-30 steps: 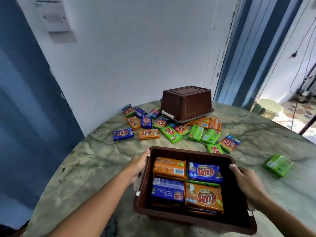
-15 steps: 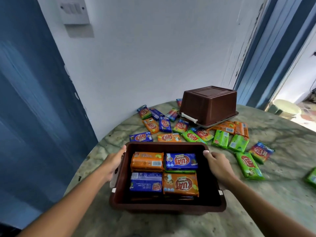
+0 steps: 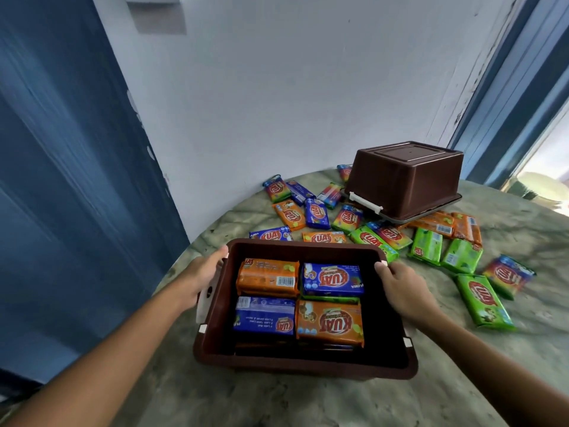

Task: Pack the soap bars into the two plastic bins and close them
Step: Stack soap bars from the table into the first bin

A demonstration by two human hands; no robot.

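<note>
An open brown plastic bin (image 3: 304, 366) sits on the marble table in front of me. Inside lie stacked soap bars; the top layer shows two orange bars (image 3: 268, 277) and two blue bars (image 3: 334, 280). My left hand (image 3: 200, 274) grips the bin's left rim near a white latch. My right hand (image 3: 400, 288) holds the right rim. A second brown bin (image 3: 403, 177) stands upside down at the back. Several loose soap bars (image 3: 372, 238) in green, orange, blue and rainbow wrappers lie between and beside the two bins.
The round marble table (image 3: 338, 405) stands against a white wall, with a blue door at the left. A green bar (image 3: 483, 302) lies close to my right forearm. A pale bucket (image 3: 542, 184) stands on the floor beyond the table's right side.
The bin, held by both hands, has slid left and away from me across the table, toward the loose bars. The view has turned with it.
</note>
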